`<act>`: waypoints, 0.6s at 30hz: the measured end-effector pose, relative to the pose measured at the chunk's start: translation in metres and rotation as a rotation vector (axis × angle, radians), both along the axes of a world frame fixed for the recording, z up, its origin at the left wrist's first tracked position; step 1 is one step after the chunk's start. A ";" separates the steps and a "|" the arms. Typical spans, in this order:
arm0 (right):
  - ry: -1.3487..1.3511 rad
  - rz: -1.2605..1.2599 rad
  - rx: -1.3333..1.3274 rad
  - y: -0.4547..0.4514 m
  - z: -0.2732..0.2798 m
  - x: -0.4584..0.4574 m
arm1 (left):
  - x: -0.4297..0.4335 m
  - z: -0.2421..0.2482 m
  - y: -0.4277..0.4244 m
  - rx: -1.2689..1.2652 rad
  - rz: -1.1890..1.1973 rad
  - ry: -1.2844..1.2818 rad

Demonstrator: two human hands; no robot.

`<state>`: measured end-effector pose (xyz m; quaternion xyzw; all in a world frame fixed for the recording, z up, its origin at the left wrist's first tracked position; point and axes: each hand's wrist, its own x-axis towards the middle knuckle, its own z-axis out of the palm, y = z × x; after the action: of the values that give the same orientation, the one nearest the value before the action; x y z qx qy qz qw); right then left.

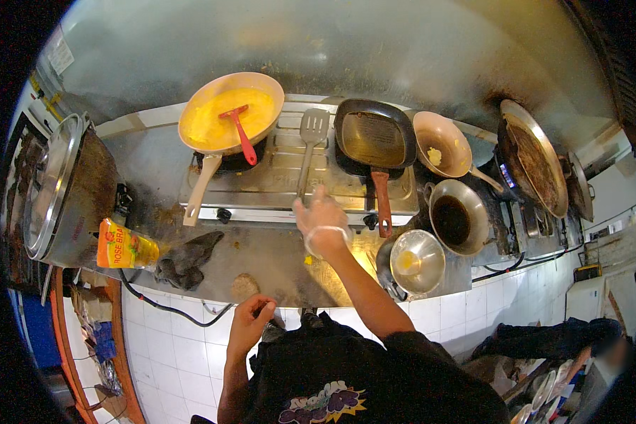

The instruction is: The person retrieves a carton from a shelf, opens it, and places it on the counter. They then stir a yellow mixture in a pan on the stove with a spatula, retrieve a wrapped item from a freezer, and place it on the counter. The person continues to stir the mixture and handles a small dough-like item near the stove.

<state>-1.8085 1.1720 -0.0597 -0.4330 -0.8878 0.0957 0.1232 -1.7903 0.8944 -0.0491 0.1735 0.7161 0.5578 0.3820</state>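
My right hand (324,220), a little blurred and with a clear band at its wrist, is at the handle end of a grey slotted turner (314,127) lying on the gas stove (291,183); whether it grips the handle is unclear. Left of the turner, a beige frying pan (199,95) holds yellow food with a red spatula (239,130) in it. On the right burner sits a black square grill pan (373,139) with oil. My left hand (252,320), fingers curled, hovers by the counter's front edge near a round brownish object (245,286).
A dark cloth (188,262) and an oil pouch (127,246) lie at left, beside a large lidded pot (79,196). At right stand a small beige pan (445,143), a wok with dark liquid (452,220), a metal bowl (418,262) and a large wok (535,159). Another person (556,339) is at lower right.
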 end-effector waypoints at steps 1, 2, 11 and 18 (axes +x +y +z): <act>-0.032 0.011 -0.083 0.003 -0.011 -0.018 | -0.001 -0.001 -0.003 0.016 0.005 0.006; -0.062 0.020 -0.164 0.010 -0.022 -0.035 | -0.002 -0.003 -0.006 0.019 0.031 -0.015; 0.653 -0.016 -1.188 0.007 -0.052 -0.013 | -0.014 -0.024 -0.049 -0.002 0.237 -0.088; 0.993 -0.030 -1.579 0.012 -0.004 -0.005 | -0.030 -0.034 -0.060 -0.013 0.212 -0.065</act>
<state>-1.8130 1.1841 -0.0636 -0.3123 -0.4054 0.8441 0.1601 -1.8199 0.8344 -0.0833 0.0761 0.7211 0.5959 0.3451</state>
